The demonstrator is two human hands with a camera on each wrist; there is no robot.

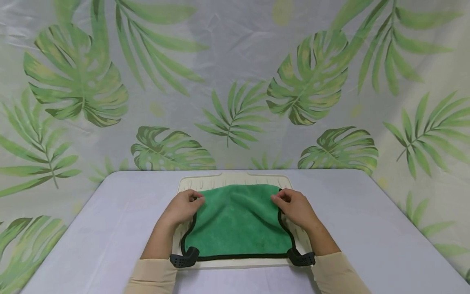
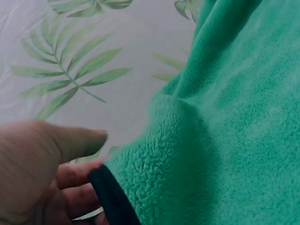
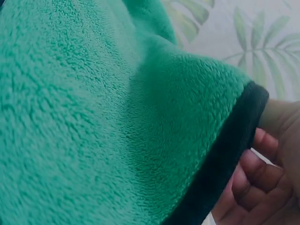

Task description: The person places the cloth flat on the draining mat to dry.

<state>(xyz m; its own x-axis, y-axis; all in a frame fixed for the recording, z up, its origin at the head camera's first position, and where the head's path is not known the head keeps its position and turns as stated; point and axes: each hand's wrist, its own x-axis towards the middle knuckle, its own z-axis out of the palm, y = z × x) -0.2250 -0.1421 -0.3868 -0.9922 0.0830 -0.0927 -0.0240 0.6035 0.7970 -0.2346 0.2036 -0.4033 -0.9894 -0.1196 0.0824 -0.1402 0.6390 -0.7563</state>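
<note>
A green plush towel (image 1: 238, 222) with black edging is spread between my hands over a cream ridged washboard (image 1: 235, 179). Its lower border lies near the board's front edge, while the upper part is raised and rippled. My left hand (image 1: 186, 206) pinches the towel's upper left corner; in the left wrist view the thumb (image 2: 82, 141) shows beside the black-edged corner, other fingers below. At the upper right corner, my right hand (image 1: 295, 206) pinches the towel by its edging. Curled right fingers (image 3: 255, 183) show under that edging in the right wrist view.
The board rests on a white-covered table (image 1: 352, 212), which extends to both sides. Behind it hangs a pale curtain (image 1: 242, 49) printed with green leaves. A black wrist camera (image 1: 185, 258) sits on the left wrist, another (image 1: 301, 258) on the right.
</note>
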